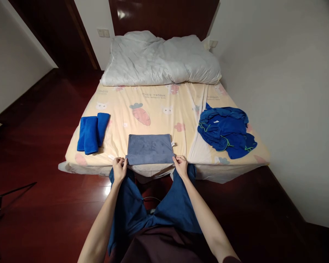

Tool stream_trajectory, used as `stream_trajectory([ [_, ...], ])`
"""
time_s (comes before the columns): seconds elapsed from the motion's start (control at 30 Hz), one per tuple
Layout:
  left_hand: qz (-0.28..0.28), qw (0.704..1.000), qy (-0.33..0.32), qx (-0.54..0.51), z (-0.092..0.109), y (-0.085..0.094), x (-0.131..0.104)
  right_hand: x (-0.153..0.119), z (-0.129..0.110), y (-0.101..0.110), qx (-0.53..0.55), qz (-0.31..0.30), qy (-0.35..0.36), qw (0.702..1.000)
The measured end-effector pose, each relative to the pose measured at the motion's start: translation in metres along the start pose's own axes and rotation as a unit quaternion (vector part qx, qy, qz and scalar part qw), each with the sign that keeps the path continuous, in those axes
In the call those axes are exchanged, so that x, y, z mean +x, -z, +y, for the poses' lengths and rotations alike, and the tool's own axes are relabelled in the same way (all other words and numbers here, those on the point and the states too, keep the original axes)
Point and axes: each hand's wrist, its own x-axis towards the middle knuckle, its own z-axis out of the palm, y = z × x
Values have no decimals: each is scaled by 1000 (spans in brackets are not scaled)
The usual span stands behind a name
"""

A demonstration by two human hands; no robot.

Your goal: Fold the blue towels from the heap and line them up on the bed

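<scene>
A grey-blue towel [150,144] lies flat near the front edge of the bed, its near side folded over into a strip. A small white tag sticks out on its right side. My left hand [120,168] pinches the towel's near left corner between thumb and fingers. At the near right corner, my right hand [181,165] has the same kind of pinch on the cloth. Folded bright blue towels [91,134] rest to the left of my left hand. Over to the right is a crumpled pile of blue cloths [224,129] with green edging.
The bed [159,120] has a pale yellow printed sheet, and a light grey quilt [161,60] is bunched at its head. A white wall [285,102] runs along the right. A black metal stand [0,204] is on the dark red floor at left.
</scene>
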Motion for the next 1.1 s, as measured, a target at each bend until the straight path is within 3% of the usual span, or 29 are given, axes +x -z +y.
stream_trajectory([
  [0.4, 19, 998, -26, 62, 1, 1, -3, -1, 4, 0, -4, 8, -3, 1000],
  [0.53, 32, 993, -75, 88, 8, 2, -9, -8, -3, 0, -43, 46, -7, 998],
  [0.6, -5, 989, -126, 82, 12, 2, -12, -14, -8, 0, -78, 59, 40, 994],
  [0.7, -109, 967, -221, 67, 17, -1, -13, -21, -16, 0, -121, -5, 149, 981],
  [0.8, -165, 950, -256, 73, 18, -4, -11, -22, -19, -2, -138, -109, 197, 965],
  [0.9, -180, 948, -248, 84, 16, -6, -8, -18, -18, -5, -137, -159, 182, 960],
  [1.1, -178, 957, -209, 89, 10, -11, -5, -13, -11, -11, -87, -155, 135, 975],
])
